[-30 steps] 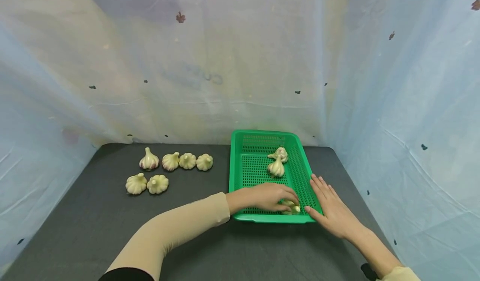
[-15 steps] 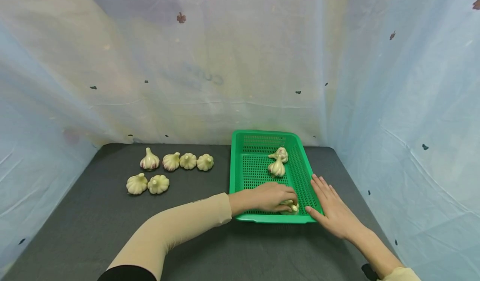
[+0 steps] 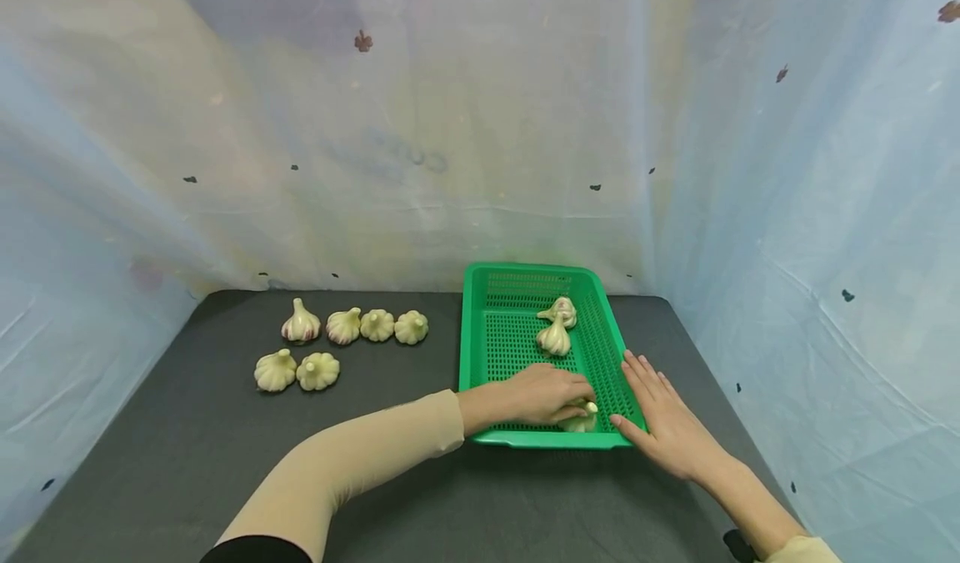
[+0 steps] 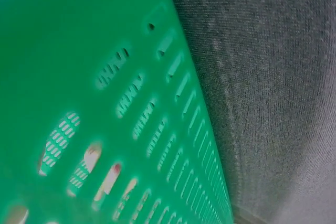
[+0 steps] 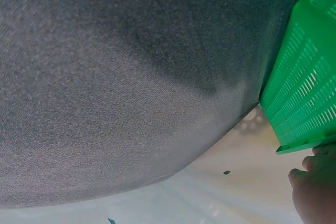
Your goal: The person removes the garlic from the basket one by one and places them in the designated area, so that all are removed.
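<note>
My left hand (image 3: 542,394) reaches over the left side of a green plastic basket (image 3: 467,338) and grips a garlic bulb (image 3: 582,422) in its near right corner. The fingers cover part of that bulb, and its stem points up. With fingers straight, my right hand (image 3: 666,428) rests along the basket's right rim. Farther back inside the basket lie two more garlic bulbs, a front one (image 3: 554,339) and a rear one (image 3: 562,310). The left wrist view shows the slotted basket wall (image 4: 79,30) close up. At the right wrist view's edge, fingers (image 5: 315,182) are at the rim.
On the dark table (image 3: 390,480), several garlic bulbs stand left of the basket: a back row with one pale bulb (image 3: 411,327) at its right end, and a front pair including a left bulb (image 3: 275,370). Plastic sheeting (image 3: 480,129) encloses the back and sides.
The left hand's fingers have closed in on the garlic bulb in the near corner, and the bulb has turned slightly. The right hand stays at the rim.
</note>
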A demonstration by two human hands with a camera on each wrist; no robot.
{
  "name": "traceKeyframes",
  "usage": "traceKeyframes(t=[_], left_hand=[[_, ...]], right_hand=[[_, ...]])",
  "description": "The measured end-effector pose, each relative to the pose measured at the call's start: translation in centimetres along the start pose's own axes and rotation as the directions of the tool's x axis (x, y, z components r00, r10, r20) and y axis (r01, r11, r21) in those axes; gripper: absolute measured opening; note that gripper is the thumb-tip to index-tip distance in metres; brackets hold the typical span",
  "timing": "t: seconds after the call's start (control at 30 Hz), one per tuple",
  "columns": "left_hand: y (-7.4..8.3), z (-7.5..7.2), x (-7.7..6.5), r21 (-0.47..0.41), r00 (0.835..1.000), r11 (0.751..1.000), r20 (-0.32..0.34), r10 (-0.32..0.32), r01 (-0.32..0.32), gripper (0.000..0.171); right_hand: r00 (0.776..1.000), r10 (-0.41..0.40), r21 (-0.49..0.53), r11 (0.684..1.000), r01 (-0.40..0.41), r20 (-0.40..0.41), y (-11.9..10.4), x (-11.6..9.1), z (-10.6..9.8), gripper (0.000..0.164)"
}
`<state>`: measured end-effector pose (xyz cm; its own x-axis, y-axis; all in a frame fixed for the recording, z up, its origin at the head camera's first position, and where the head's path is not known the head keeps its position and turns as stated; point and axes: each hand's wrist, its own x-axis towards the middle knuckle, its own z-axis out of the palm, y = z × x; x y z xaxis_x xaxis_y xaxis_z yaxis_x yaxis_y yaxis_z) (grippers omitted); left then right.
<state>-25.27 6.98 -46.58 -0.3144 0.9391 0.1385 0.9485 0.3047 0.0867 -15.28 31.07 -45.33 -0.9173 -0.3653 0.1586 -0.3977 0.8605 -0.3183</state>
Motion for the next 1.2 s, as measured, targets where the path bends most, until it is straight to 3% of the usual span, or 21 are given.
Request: traceKeyframes(t=[0.3,0.6,0.9,1.2], left_hand=[[-0.1,-1.8,-0.7,-0.061,0.995,0.998,-0.098,-0.019,0.013,0.028],[-0.4,-3.9,-1.6,-0.142,0.976,0.99,-0.214,-0.049,0.018,0.026],[-1.2,-6.5,-3.5,-0.203,0.938,0.979,-0.334,-0.096,0.028,0.025],[-2.8,-8.2,-6.2,-0.225,0.897,0.972,-0.411,-0.16,0.07,0.026]], right_hand=[[1.0,-0.009,-0.006,1.0,0.009,-0.009,-0.1,0.0,0.0,0.082],[1.0,-0.009,-0.018,1.0,0.008,-0.015,-0.1,0.0,0.0,0.081],[1.0,-0.003,-0.022,1.0,0.002,-0.016,0.0,0.0,0.2,0.081],[0.999,-0.019,-0.032,0.999,0.017,-0.034,-0.1,-0.2,0.2,0.081]])
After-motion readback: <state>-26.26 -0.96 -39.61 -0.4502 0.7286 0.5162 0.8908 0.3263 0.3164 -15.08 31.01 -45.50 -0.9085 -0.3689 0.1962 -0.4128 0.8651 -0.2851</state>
